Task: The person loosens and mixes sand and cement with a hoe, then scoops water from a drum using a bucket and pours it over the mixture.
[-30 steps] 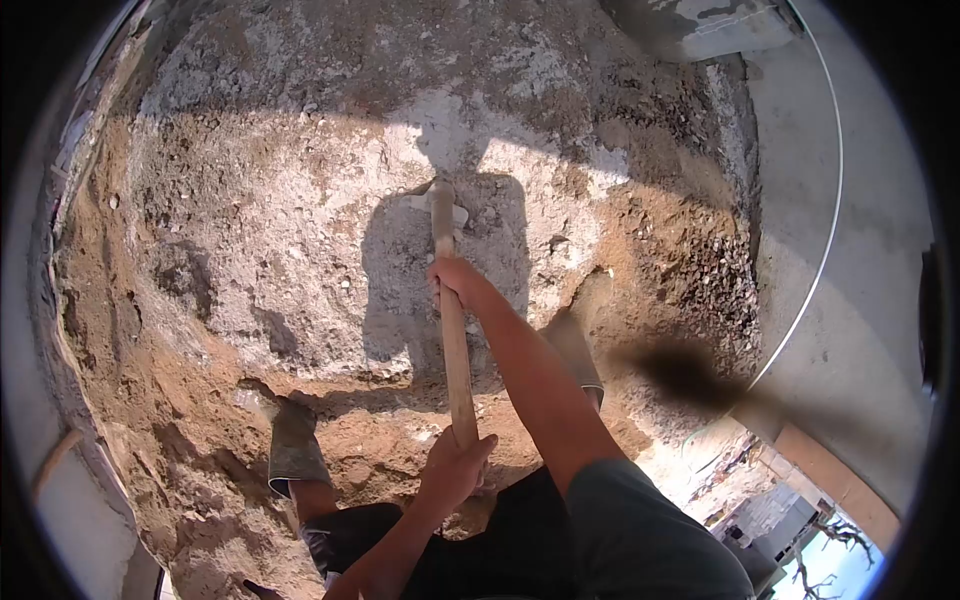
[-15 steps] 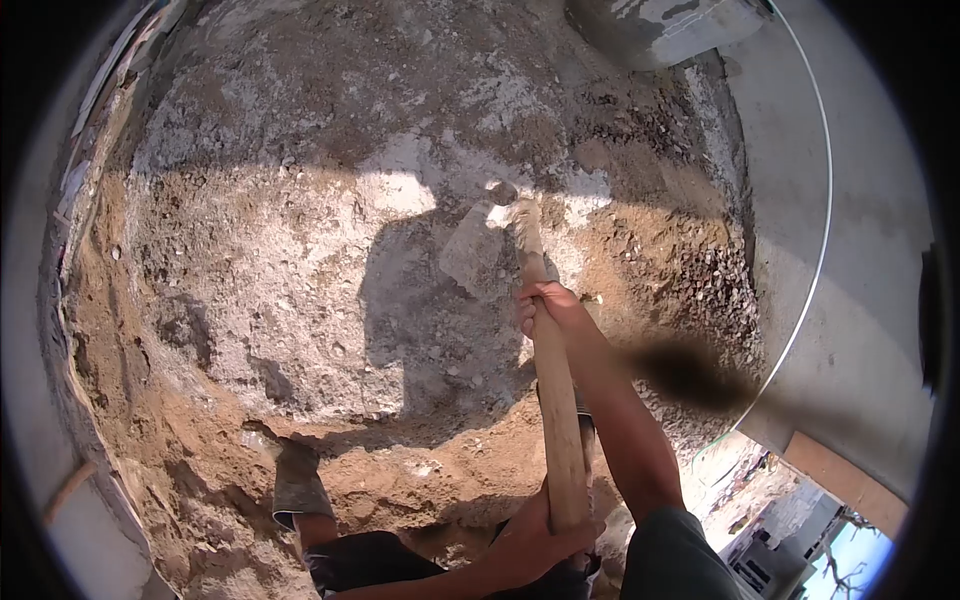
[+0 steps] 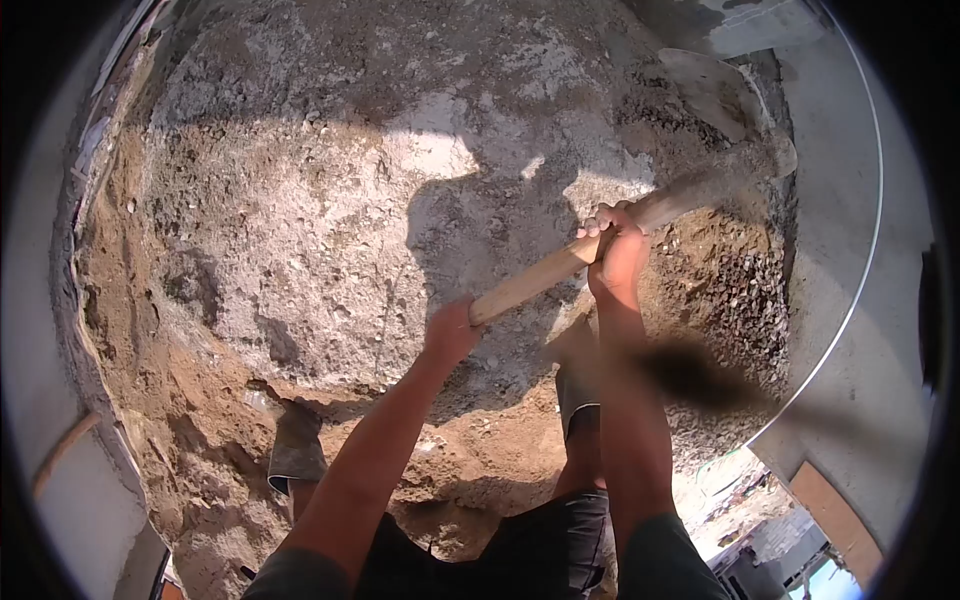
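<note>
A hoe with a thick wooden handle (image 3: 535, 282) runs diagonally across the middle of the view. Its wide blade (image 3: 712, 92) is at the upper right, blurred by motion. My left hand (image 3: 452, 330) is closed round the handle's near end. Further up the shaft, my right hand (image 3: 622, 250) grips it, with the fingers wrapped over the wood. Whether the blade touches the ground, I cannot tell. Beneath the hoe lies rough, pale, broken ground (image 3: 290, 240), partly covered by my shadow.
My boots (image 3: 297, 440) stand in loose brown soil. Dark gravel (image 3: 745, 290) lies to the right, beside a smooth concrete surface (image 3: 835, 200) crossed by a white cable (image 3: 880, 190). A wall (image 3: 70, 500) borders the left. A dark blur (image 3: 690, 370) covers part of the right side.
The hoe has swung from pointing straight ahead to slanting up and right, its head lifting away from the pale ground. My left hand has moved forward and left from near my lap; my right, forward and right.
</note>
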